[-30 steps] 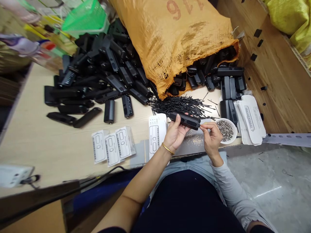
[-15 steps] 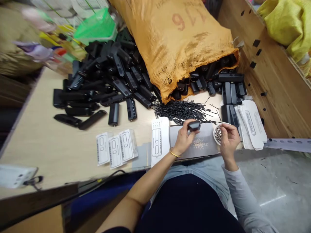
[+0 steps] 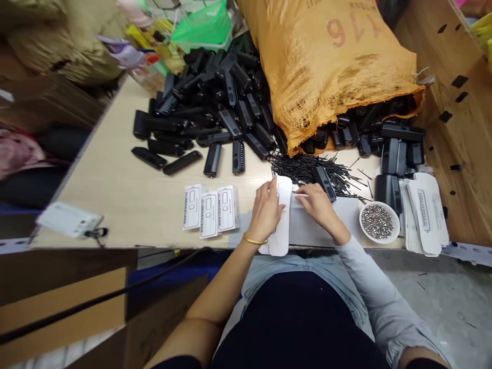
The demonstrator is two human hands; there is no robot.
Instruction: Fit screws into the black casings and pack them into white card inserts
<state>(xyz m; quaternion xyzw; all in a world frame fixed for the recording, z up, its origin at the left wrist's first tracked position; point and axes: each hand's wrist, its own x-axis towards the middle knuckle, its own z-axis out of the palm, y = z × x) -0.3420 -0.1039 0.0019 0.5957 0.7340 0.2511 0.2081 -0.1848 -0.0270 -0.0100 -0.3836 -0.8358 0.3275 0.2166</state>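
Left hand (image 3: 266,209) fingers pinching top edge of white card (image 3: 282,225). Right hand (image 3: 315,202) fingers flat, unclenched, on card's right edge; black casing (image 3: 324,182) just beyond fingertips on pin pile (image 3: 307,171). Advice: steady card with both hands, lift straight, avoid bowl of screws (image 3: 378,222).

Bright, even light; edges blurred, warped.
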